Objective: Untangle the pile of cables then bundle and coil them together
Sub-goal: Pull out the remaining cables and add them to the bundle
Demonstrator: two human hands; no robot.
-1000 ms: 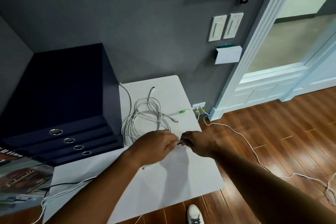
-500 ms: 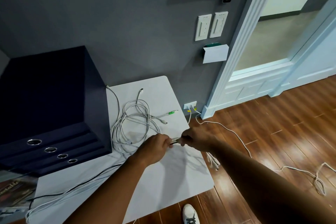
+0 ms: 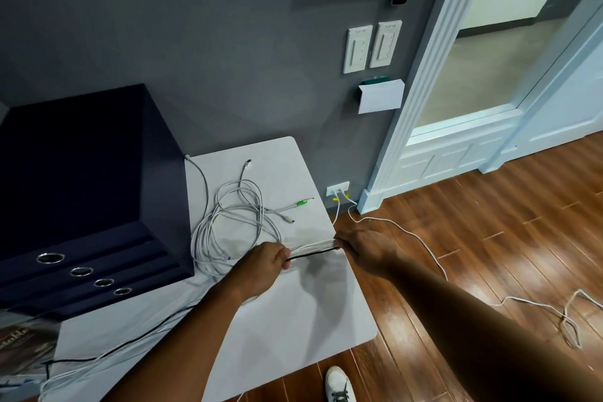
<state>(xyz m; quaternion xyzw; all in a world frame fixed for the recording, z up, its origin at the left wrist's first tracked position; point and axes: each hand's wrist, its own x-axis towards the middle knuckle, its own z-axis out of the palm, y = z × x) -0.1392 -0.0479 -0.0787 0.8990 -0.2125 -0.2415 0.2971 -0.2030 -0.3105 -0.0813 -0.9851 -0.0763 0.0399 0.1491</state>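
A loose tangle of white cables (image 3: pixel 233 222) lies on the white table (image 3: pixel 293 320), one end bearing a green connector (image 3: pixel 301 203). My left hand (image 3: pixel 264 263) and my right hand (image 3: pixel 367 250) each grip a bundle of white and black cables (image 3: pixel 311 250), stretched straight between them over the table's right edge. The bundle's strands trail off past my left arm toward the table's front left (image 3: pixel 107 359).
A dark drawer cabinet (image 3: pixel 81 206) stands on the table's left. A white cable (image 3: pixel 424 245) runs from the wall outlet (image 3: pixel 337 188) across the wooden floor. My white shoe (image 3: pixel 339 383) is below the table. A magazine (image 3: pixel 23 349) lies far left.
My hands have drawn apart, the right moving past the table's right edge, so a longer stretch of the bundle spans between them. The view has shifted left.
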